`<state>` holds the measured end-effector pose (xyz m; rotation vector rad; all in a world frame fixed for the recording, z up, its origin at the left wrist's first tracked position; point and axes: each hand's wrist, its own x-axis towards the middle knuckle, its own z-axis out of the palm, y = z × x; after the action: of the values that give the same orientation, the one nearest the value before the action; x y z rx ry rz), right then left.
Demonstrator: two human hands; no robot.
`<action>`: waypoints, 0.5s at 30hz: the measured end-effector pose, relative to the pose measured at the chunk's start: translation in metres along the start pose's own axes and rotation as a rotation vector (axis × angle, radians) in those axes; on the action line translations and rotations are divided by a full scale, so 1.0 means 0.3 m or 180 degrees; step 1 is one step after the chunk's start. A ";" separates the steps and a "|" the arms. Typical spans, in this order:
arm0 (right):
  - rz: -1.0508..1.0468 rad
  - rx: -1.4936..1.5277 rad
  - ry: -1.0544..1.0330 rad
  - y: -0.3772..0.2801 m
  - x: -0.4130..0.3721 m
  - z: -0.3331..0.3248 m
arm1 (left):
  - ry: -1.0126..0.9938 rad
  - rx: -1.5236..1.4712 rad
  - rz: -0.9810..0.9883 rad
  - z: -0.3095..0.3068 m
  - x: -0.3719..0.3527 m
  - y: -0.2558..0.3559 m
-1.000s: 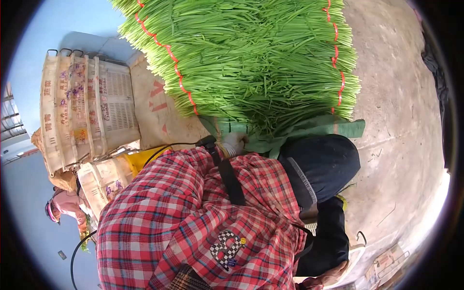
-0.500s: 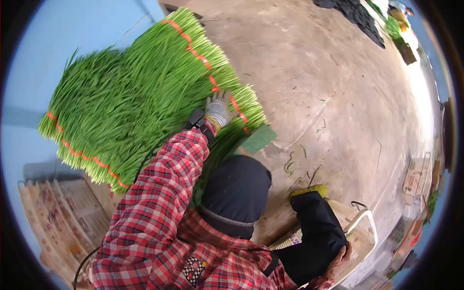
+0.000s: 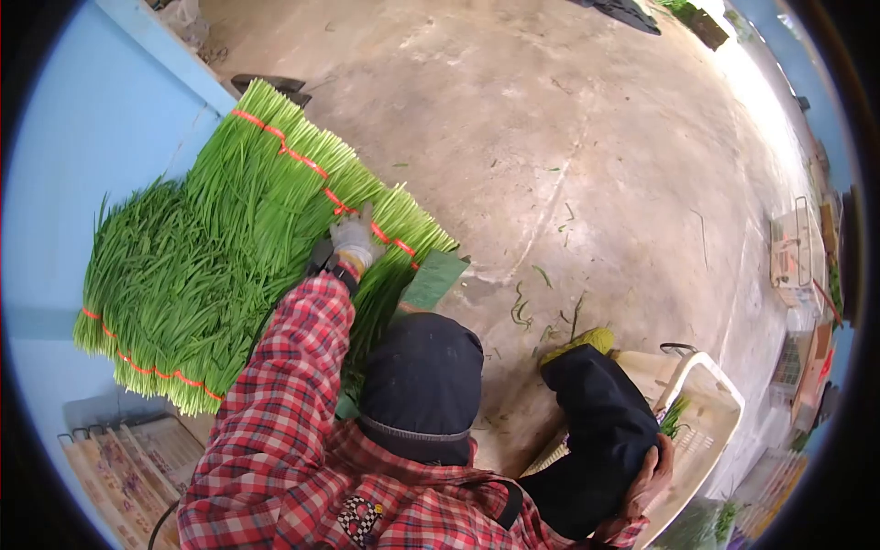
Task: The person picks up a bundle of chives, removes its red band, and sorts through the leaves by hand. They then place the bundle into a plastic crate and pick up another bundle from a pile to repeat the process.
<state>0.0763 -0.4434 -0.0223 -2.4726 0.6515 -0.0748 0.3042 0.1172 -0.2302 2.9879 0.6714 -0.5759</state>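
Note:
A broad pile of long green stalks (image 3: 183, 266) with pale ends lies at the left, its bundles tied by orange bands. My left hand (image 3: 356, 240), in a grey glove, rests on the bundles near the upper band, fingers apart and partly blurred. Below it is a dark green flat piece (image 3: 434, 279), beside a rounded dark cloth shape (image 3: 422, 385). Bare, my right hand (image 3: 651, 477) lies against the side of the dark trouser leg (image 3: 600, 412), fingers extended and partly hidden.
A pale plastic crate (image 3: 724, 390) with some green stalks stands right of the leg. Loose green bits lie on the concrete floor (image 3: 477, 137). Stacked crates (image 3: 119, 467) are at lower left, near the blue wall (image 3: 110, 119). More crates (image 3: 796, 247) stand far right.
The view has shifted, so the pile and my left hand appear further left. My left hand stays on the bundles. More of the pale crate shows, with green stalks inside.

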 end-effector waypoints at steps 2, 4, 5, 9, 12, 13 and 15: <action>-0.0244 0.0085 0.0015 0.037 0.002 0.006 | 0.0185 -0.0369 0.0244 -0.046 -0.081 -0.021; -0.0481 -0.0010 0.0221 0.034 -0.011 0.012 | 0.0484 -0.0537 0.0426 -0.121 -0.175 -0.044; -0.0832 -0.0325 0.0562 0.023 -0.023 0.024 | 0.0687 -0.0694 0.0577 -0.176 -0.224 -0.054; -0.1190 0.0843 0.0334 -0.090 -0.069 0.087 | 0.1803 -0.1476 0.1506 -0.490 -0.443 -0.046; -0.0348 0.3077 -0.2308 -0.345 -0.144 0.159 | 0.1559 -0.4084 0.3223 -0.733 -0.679 0.053; -0.0384 0.3548 -0.3249 -0.391 -0.153 0.219 | 0.1710 -0.3776 0.3433 -0.769 -0.742 0.067; -0.0137 0.4357 -0.4530 -0.564 -0.213 0.254 | 0.2309 -0.2778 0.3692 -0.805 -0.850 0.068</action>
<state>0.1083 -0.2529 0.0122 -0.7710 -0.1516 0.8350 0.1829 0.0197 0.0854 2.0832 -0.6865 0.6911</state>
